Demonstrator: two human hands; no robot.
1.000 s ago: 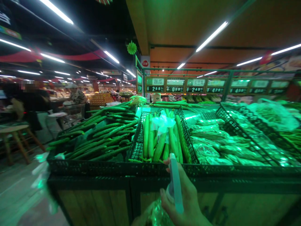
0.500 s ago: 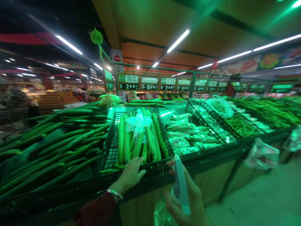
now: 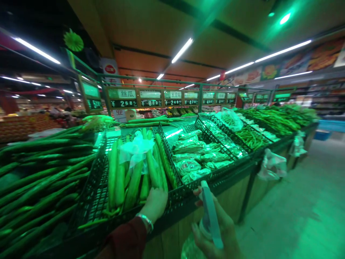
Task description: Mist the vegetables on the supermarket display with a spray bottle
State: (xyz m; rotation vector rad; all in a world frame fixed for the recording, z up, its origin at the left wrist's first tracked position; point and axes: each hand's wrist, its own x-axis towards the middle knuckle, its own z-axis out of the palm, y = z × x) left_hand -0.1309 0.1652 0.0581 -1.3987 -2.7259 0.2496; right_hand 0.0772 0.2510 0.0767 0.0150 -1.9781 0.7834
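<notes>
Left grip on loofah gourd, right grip clutching phone

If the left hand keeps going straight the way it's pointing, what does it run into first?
The left hand already rests on the near ends of the long pale-green gourds in the black mesh crate. Straight on, it would likely push along those gourds; depth beyond is unclear.

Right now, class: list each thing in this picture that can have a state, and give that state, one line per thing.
Left hand: reaching into the crate, closed around a gourd's near end.
Right hand: gripping an upright phone.
Phone: held, edge toward camera.
Gourds: lying lengthwise in the crate.
Crate: partly filled.
Bag: loose, draped over the gourds.
Cucumbers: piled in the next bin.
Price signs: lit.
</notes>
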